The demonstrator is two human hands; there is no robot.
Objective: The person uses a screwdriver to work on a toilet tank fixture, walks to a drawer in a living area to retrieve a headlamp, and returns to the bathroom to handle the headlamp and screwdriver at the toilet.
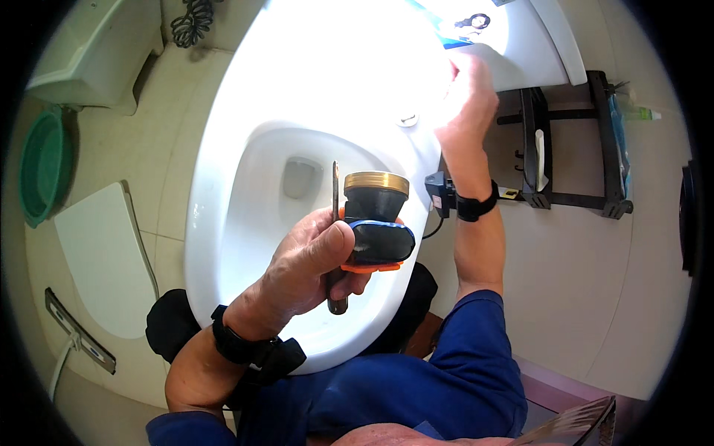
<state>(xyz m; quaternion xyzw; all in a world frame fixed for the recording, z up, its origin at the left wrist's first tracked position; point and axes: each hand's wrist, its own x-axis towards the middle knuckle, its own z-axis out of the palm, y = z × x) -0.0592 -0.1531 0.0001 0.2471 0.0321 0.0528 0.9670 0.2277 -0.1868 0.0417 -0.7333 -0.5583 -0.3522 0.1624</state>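
My left hand (301, 260) is closed around a black lamp (378, 230) with a brass-coloured ring and an orange part under it. The same hand grips a thin screwdriver-like tool (335, 186), metal shaft upward, dark handle end below the fingers. Both are over the open bowl of a white toilet (216, 215). Bright light washes out the toilet's far part. My right hand (470, 100) is at the toilet's far right side, by the white tank (520, 56). Its fingers curl inward, and glare hides their tips and anything between them. A blue-edged packet (455, 43) lies just beyond them.
A white toilet lid (108, 256) lies on the floor at left, near a green basin (46, 167) and a squeegee-like tool (80, 331). At right stands a black frame (532, 149). A white fixture (104, 56) is at far left, with a coiled dark hose (193, 22) beside it.
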